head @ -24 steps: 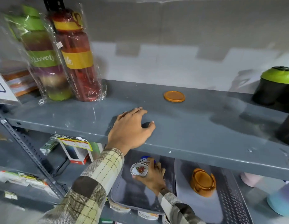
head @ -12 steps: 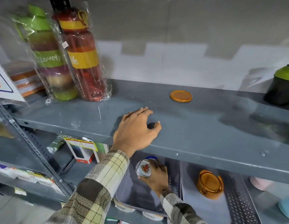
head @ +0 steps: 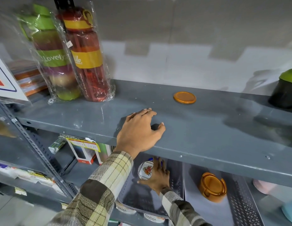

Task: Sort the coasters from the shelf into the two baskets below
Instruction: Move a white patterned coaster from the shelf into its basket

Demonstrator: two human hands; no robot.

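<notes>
The grey shelf [head: 207,128] carries two wrapped bottles; the green one [head: 55,59] reads "Lovely". The left hand [head: 138,132] lies flat on the shelf, gripping nothing. Below, the right hand [head: 158,176] grips a white floral coaster [head: 145,170] over the left basket [head: 142,198]. An orange coaster [head: 184,97] sits on the shelf.

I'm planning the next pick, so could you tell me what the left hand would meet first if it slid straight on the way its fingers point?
Probably nothing: the left hand points to bare shelf left of the orange coaster, then the wall; depth is unclear.
</notes>
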